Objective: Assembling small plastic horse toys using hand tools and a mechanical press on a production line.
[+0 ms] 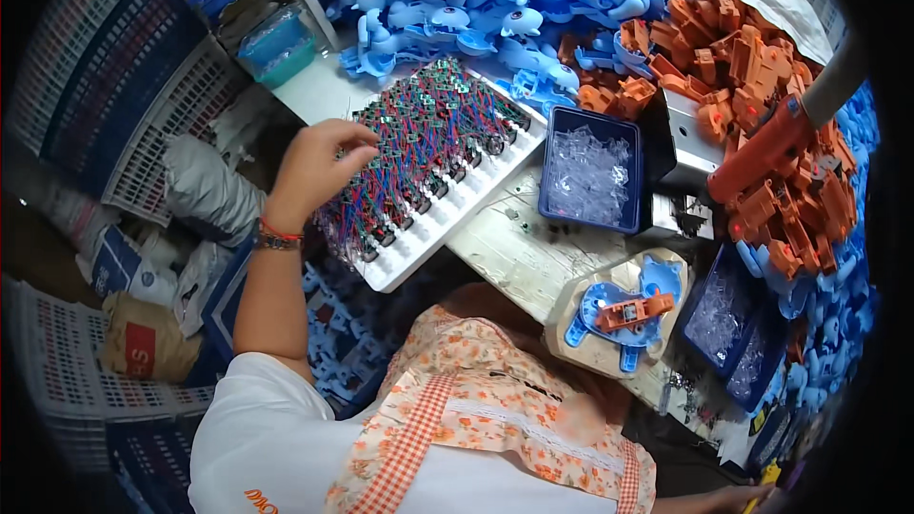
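Observation:
My left hand (328,167) hangs over the left edge of a white foam tray (447,247); its fingers are slightly curled and apart, with nothing visible in them. Rows of small green circuit boards with red and blue wires (428,133) fill the tray. At the lower right rim, my right hand (741,499) is closed around a yellow-handled tool (764,487), partly cut off by the picture's edge. A cream fixture block (564,341) stands on the bench, holding a blue plastic toy shell (657,276) with an orange housing (633,311) lying in it.
Behind the tray rises a heap of blue toy shells (447,14). Orange housings (762,67) are piled at the right. A dark blue bin (545,181) holds clear plastic parts; more bins (709,309) stand beside the fixture. An orange-grey pole (771,148) crosses the right side. Crates (181,105) line the left.

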